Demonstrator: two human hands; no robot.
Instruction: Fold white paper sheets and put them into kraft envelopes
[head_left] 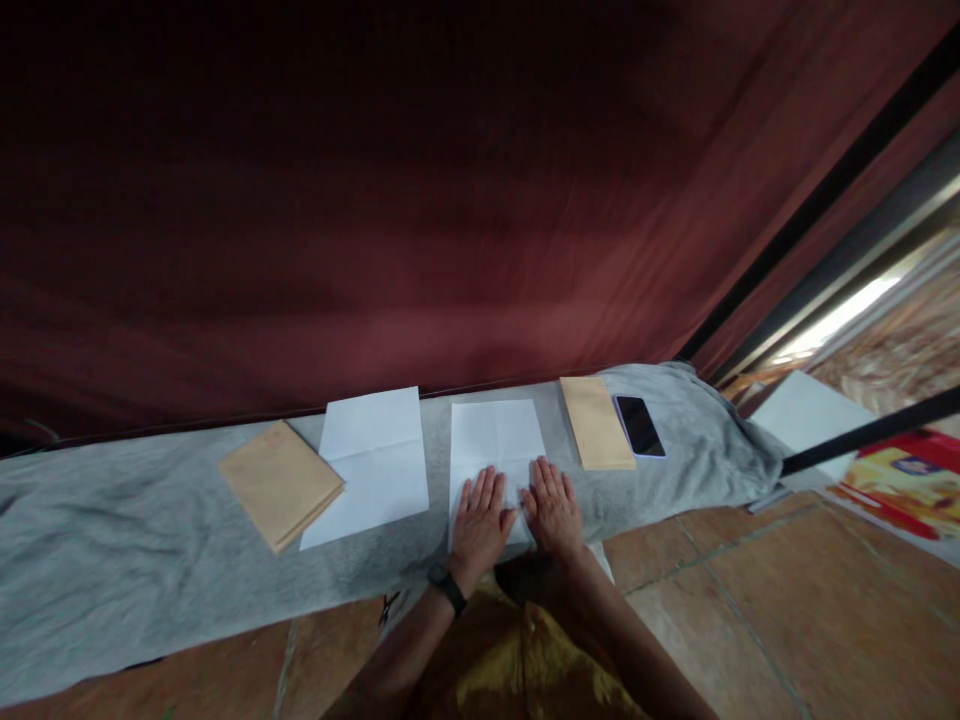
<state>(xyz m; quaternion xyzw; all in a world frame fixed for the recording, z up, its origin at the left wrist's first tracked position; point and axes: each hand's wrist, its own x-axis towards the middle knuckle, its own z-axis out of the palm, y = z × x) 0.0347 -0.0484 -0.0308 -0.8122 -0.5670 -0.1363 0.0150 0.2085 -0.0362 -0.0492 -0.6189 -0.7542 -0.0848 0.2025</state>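
Note:
A creased white sheet of paper [496, 428] lies in front of me on a grey cloth. Flat on its left part rests my left hand [481, 520], fingers stretched out, with a dark watch on the wrist. My right hand [553, 508] lies open on the right edge of the same sheet, thumb towards the other hand. Left of it is a second white sheet [379, 465] with a fold line across it. Brown envelopes [279, 483] in a small stack overlap that sheet's left side. Another brown envelope [597, 425] lies to the right of my right hand.
A phone [640, 427] with a dark screen lies beside the right envelope. The grey cloth [150, 540] covers a long narrow surface against a dark red curtain [480, 250]. At right stand black bars and a red and yellow box [907, 485] on the tiled floor [750, 620].

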